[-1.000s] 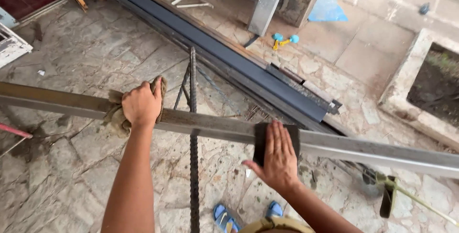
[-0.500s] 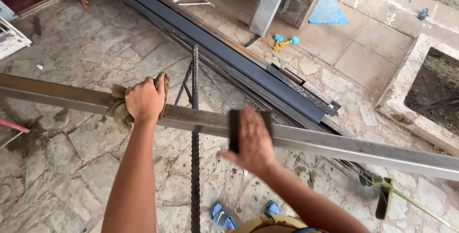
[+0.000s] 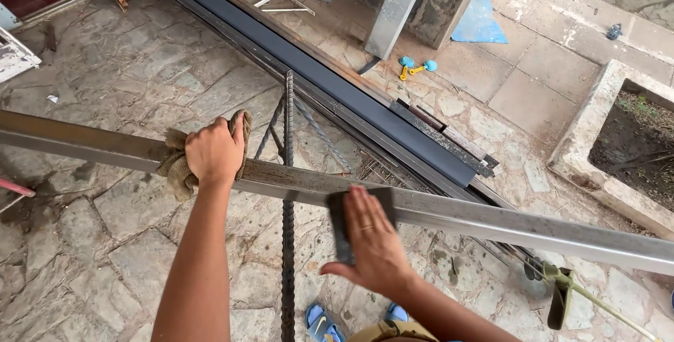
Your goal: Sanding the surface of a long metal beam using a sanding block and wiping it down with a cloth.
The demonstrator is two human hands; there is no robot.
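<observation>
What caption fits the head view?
Left hand holds a rag on a metal bar; right hand presses a dark sheet.

irregular stone paving (image 3: pixel 126 68) in daylight, a concrete planter (image 3: pixel 597 166) at right, dark door panel (image 3: pixel 316 68) lying flat.

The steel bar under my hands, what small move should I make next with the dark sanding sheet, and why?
Probably slide the right hand and its sanding sheet leftward along the steel bar, toward the left hand gripping it through a rag. The stretch between the hands looks rusty brown, while the bar to the right looks greyer and cleaner.
</observation>
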